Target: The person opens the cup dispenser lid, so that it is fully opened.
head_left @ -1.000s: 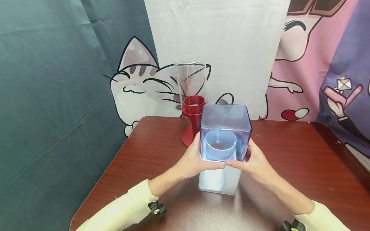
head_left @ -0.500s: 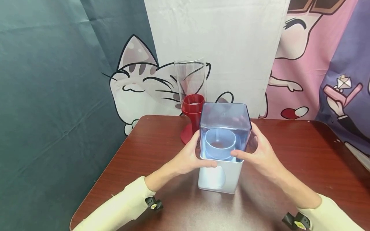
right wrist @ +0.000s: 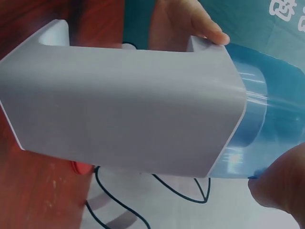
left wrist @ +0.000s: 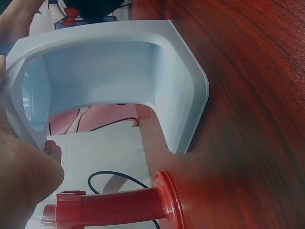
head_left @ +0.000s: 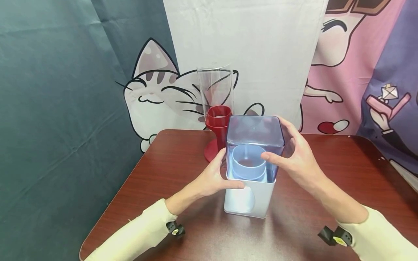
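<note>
On the reddish-brown wood-grain desk (head_left: 156,174), the white, hollow-sided plastic base (head_left: 263,199) stands upright, topped by the translucent blue, boxy plastic cover (head_left: 254,131); handling the pair well probably means keeping the base flat and the cover level, with light, even pressure. The left hand (head_left: 209,179) clasps the base's upper left edge, thumb across the front, while the right hand (head_left: 302,161), set higher, grips the cover's right side, thumb in front.

The white base (head_left: 249,199) looks smooth plastic, the table (head_left: 163,174) glossy wood.
</note>
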The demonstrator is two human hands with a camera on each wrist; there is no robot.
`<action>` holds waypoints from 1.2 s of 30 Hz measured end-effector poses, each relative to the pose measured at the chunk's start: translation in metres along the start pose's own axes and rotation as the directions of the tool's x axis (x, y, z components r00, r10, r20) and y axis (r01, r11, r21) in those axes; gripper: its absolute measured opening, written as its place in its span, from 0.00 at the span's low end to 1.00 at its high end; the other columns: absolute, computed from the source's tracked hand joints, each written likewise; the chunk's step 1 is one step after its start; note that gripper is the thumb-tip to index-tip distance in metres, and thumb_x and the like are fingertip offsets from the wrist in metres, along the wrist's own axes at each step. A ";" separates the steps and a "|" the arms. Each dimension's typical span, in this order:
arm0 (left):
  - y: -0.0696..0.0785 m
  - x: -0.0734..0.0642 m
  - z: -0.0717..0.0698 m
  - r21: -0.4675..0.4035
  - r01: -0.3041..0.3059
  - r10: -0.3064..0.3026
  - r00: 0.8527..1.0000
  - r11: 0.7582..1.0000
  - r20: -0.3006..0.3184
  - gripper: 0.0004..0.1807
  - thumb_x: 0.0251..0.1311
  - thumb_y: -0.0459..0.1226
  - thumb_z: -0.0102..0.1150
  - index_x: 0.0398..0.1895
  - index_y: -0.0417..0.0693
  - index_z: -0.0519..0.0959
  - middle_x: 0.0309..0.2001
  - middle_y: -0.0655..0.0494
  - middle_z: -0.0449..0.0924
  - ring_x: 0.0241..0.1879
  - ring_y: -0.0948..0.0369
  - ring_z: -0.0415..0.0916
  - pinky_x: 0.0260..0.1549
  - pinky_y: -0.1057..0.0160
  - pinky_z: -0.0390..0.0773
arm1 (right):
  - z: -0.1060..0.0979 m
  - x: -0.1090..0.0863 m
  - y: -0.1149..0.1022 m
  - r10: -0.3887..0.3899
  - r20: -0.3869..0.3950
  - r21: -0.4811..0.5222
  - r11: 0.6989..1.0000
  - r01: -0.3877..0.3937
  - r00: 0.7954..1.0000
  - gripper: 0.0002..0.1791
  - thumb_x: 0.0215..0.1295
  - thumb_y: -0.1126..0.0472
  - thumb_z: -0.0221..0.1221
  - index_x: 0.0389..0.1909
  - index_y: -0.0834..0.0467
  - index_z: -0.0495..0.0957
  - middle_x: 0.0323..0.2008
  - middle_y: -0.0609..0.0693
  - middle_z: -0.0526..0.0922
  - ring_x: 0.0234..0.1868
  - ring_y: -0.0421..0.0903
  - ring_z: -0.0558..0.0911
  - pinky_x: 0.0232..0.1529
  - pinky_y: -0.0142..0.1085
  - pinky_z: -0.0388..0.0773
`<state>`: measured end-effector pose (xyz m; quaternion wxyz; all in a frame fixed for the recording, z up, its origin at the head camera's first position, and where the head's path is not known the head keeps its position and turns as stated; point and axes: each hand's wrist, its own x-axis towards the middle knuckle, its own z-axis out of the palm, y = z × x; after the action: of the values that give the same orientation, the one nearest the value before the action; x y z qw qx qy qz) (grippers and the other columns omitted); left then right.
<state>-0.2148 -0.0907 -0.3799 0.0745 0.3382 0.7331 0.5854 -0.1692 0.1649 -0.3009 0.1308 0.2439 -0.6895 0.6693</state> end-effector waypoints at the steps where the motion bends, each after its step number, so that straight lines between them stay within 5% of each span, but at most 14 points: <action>1: -0.001 0.000 0.000 0.002 -0.001 0.001 1.000 1.000 -0.002 0.52 0.52 0.34 0.80 0.77 0.58 0.59 0.68 0.57 0.70 0.69 0.59 0.69 0.71 0.54 0.72 | 0.000 0.001 -0.002 0.000 0.002 -0.002 1.000 0.000 1.000 0.49 0.58 0.80 0.69 0.80 0.59 0.61 0.68 0.55 0.73 0.62 0.50 0.77 0.60 0.28 0.79; 7: -0.002 -0.001 -0.001 0.017 0.007 -0.006 1.000 1.000 -0.015 0.51 0.52 0.36 0.81 0.77 0.58 0.60 0.68 0.57 0.71 0.68 0.58 0.70 0.69 0.56 0.74 | -0.002 0.006 -0.011 -0.003 0.016 -0.010 1.000 0.003 1.000 0.47 0.60 0.79 0.69 0.79 0.57 0.63 0.70 0.56 0.72 0.66 0.49 0.75 0.61 0.27 0.77; 13: -0.002 0.000 0.000 0.017 0.011 -0.010 1.000 1.000 -0.016 0.51 0.52 0.36 0.80 0.76 0.57 0.60 0.68 0.57 0.71 0.67 0.58 0.70 0.68 0.55 0.75 | -0.004 0.008 -0.017 0.024 0.015 -0.118 0.993 -0.023 1.000 0.46 0.62 0.74 0.71 0.79 0.55 0.64 0.71 0.54 0.73 0.65 0.47 0.77 0.59 0.26 0.78; 19: -0.001 0.000 -0.001 0.040 0.027 -0.026 0.999 0.999 -0.023 0.51 0.51 0.38 0.81 0.76 0.60 0.60 0.67 0.59 0.71 0.68 0.59 0.70 0.68 0.50 0.75 | -0.005 0.010 -0.020 0.041 0.021 -0.078 0.996 -0.039 0.999 0.45 0.60 0.75 0.72 0.78 0.56 0.66 0.68 0.56 0.75 0.62 0.48 0.79 0.58 0.27 0.80; 25: 0.001 0.000 -0.001 0.082 0.038 -0.036 0.999 0.996 -0.027 0.50 0.52 0.40 0.81 0.76 0.60 0.61 0.67 0.60 0.72 0.66 0.60 0.71 0.66 0.57 0.76 | -0.006 0.011 -0.023 0.067 0.016 -0.013 0.998 -0.067 0.998 0.46 0.57 0.77 0.73 0.77 0.55 0.69 0.67 0.56 0.76 0.64 0.48 0.78 0.58 0.27 0.80; 36: 0.001 0.001 -0.003 0.130 0.012 -0.008 0.999 0.991 -0.033 0.52 0.49 0.43 0.83 0.76 0.62 0.61 0.66 0.62 0.73 0.64 0.61 0.72 0.62 0.56 0.80 | -0.006 0.013 -0.025 0.127 -0.033 -0.112 0.985 -0.130 0.991 0.44 0.58 0.72 0.76 0.76 0.51 0.72 0.70 0.53 0.76 0.65 0.47 0.77 0.60 0.24 0.76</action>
<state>-0.2170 -0.0924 -0.3781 0.0433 0.3293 0.7726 0.5411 -0.1681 0.1691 -0.2724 0.1102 0.1825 -0.7392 0.6389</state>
